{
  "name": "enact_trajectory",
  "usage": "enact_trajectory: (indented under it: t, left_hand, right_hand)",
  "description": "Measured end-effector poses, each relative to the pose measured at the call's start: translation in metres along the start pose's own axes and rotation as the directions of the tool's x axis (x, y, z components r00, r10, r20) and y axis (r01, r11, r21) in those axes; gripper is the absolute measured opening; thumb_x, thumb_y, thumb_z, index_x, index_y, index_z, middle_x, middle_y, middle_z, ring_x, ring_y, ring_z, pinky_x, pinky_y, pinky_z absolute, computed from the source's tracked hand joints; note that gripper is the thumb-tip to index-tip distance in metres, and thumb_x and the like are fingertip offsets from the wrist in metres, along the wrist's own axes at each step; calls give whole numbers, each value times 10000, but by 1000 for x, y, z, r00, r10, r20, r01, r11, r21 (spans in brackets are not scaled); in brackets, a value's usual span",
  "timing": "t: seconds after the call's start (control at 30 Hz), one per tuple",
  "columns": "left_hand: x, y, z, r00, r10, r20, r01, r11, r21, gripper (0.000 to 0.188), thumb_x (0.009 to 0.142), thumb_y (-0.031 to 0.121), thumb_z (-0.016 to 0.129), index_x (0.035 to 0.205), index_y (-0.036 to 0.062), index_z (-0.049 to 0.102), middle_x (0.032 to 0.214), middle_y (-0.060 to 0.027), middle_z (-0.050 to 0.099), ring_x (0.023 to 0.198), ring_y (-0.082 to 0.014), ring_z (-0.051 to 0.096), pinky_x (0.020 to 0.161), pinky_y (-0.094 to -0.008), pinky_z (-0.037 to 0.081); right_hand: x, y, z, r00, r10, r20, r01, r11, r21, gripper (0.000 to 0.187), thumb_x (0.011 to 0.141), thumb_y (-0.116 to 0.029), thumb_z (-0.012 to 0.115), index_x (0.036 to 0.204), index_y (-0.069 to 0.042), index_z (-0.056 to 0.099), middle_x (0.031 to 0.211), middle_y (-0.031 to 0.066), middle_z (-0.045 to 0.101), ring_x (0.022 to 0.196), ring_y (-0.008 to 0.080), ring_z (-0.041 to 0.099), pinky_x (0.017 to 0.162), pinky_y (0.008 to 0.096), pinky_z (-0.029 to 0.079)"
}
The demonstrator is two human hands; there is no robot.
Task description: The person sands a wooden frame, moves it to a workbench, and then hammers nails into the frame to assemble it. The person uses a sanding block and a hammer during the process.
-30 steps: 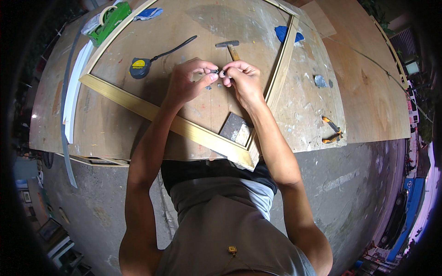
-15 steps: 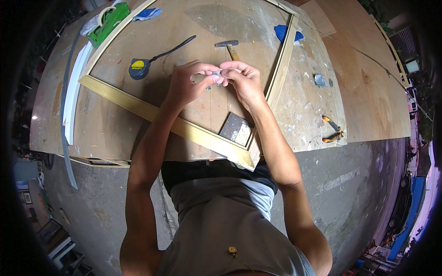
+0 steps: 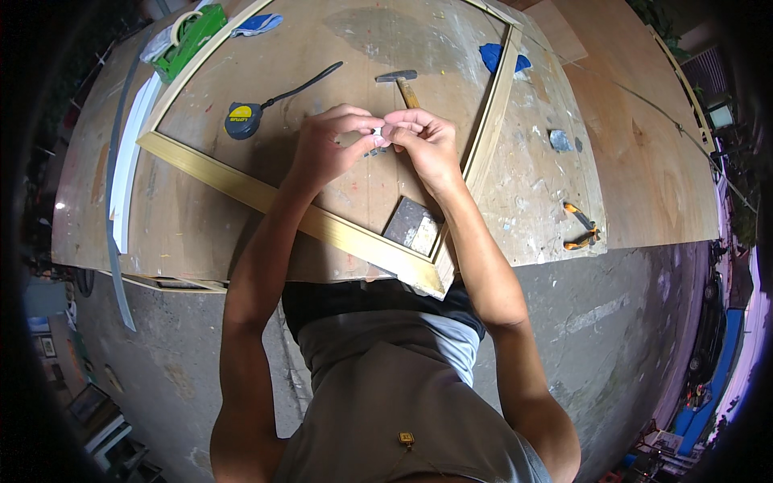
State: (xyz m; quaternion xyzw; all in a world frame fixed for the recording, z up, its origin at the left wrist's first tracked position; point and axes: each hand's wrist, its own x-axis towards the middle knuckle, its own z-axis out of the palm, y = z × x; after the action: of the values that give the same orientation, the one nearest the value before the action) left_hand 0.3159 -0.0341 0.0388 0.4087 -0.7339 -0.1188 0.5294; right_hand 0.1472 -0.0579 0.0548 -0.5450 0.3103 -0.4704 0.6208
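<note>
One small piece (image 3: pixel 378 131) sits between the fingertips of the left hand (image 3: pixel 328 143) and right hand (image 3: pixel 427 145), each thumb and forefinger pinched on it; mostly covered, its shape is unclear. Under the hands lie tiny chips (image 3: pixel 371 152), too hidden to count. One hammer (image 3: pixel 407 88), handle end covered, lies beyond. One wooden frame (image 3: pixel 216 175), far side cut off, overhangs the tabletop's (image 3: pixel 531 241) near edge.

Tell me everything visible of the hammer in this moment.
The hammer has a dark grey, metal-looking head set crosswise on a yellowish-brown, wooden-looking handle. It lies on the worktable, inside the wooden frame, its head beyond the right hand, which hides the handle's lower end; whether they touch cannot be told.
</note>
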Motion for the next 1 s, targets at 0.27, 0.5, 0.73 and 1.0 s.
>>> enact_trajectory:
  t: [0.27, 0.5, 0.73, 1.0]
  left_hand:
    - [-1, -1, 0, 1000, -19, 10, 19, 998, -52, 203, 671, 32, 734, 856, 33, 652, 827, -90, 668, 758, -195, 655, 656, -274, 506]
    - [0, 1, -1, 1000, 27, -6, -28, 997, -70, 209, 676, 27, 733, 869, 28, 652, 838, -101, 664, 756, -181, 654, 673, -266, 502]
    - [1, 5, -3, 1000, -13, 16, 14, 994, -106, 205, 679, 14, 724, 871, 20, 652, 851, -108, 659, 776, -178, 645, 697, -266, 493]
    - [1, 0, -1, 1000, 9, -19, -10, 998, -56, 216, 662, 19, 742, 861, 24, 658, 850, -103, 657, 766, -187, 646, 688, -265, 495]
  right_hand:
    - [2, 12, -3, 999, -22, -34, 23, 998, 54, 117, 762, 56, 592, 875, 63, 621, 755, 107, 656, 640, 112, 604, 558, 209, 470]
    - [2, 14, -3, 999, -5, -39, 13, 979, 205, 104, 761, 75, 564, 852, 81, 615, 731, 123, 647, 586, 112, 569, 523, 209, 445]
    - [4, 11, 2, 996, 43, -76, -21, 966, 259, 90, 774, 72, 547, 848, 73, 599, 725, 114, 638, 581, 118, 574, 522, 214, 447]
    - [8, 12, 2, 994, -28, -105, 25, 999, -34, 92, 793, 29, 549, 856, 45, 615, 752, 81, 644, 650, 92, 588, 577, 204, 446]
